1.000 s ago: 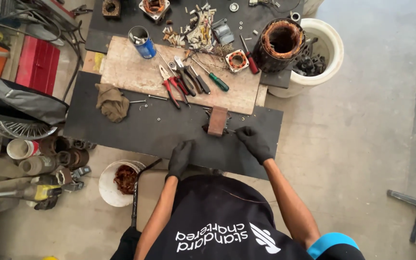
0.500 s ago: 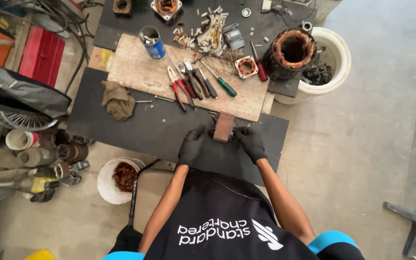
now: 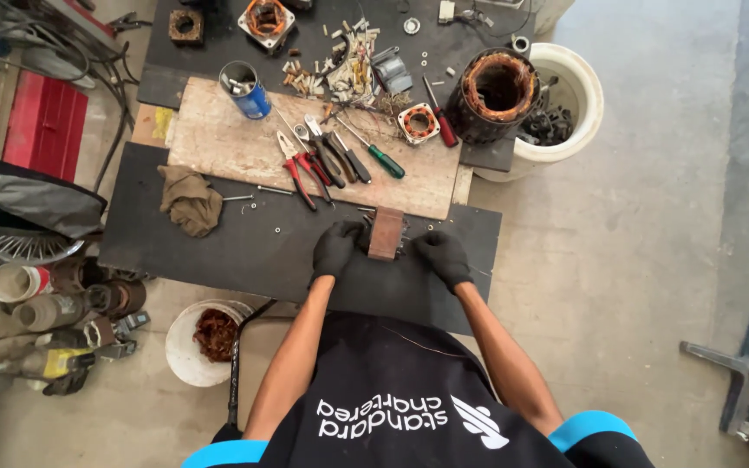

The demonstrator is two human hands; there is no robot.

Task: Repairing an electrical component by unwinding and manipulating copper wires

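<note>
A small rusty brown metal block (image 3: 386, 232) stands on the black mat (image 3: 218, 251), just below the wooden board (image 3: 218, 143). Both of my hands wear black gloves. My left hand (image 3: 337, 248) presses against the block's left side with curled fingers. My right hand (image 3: 442, 255) is curled at the block's right side, on the metal parts that stick out there. What lies under the block is hidden.
Red-handled pliers (image 3: 298, 169), screwdrivers (image 3: 374, 154) and a blue can (image 3: 245, 89) lie on the board. A brown rag (image 3: 191, 199) sits at the left. A large copper-wound stator (image 3: 496, 94) stands by a white bucket (image 3: 584, 95). Another bucket (image 3: 205, 342) holds copper scrap.
Both hands have moved up the mat and closed in on the brown block from either side. The camera has moved closer.
</note>
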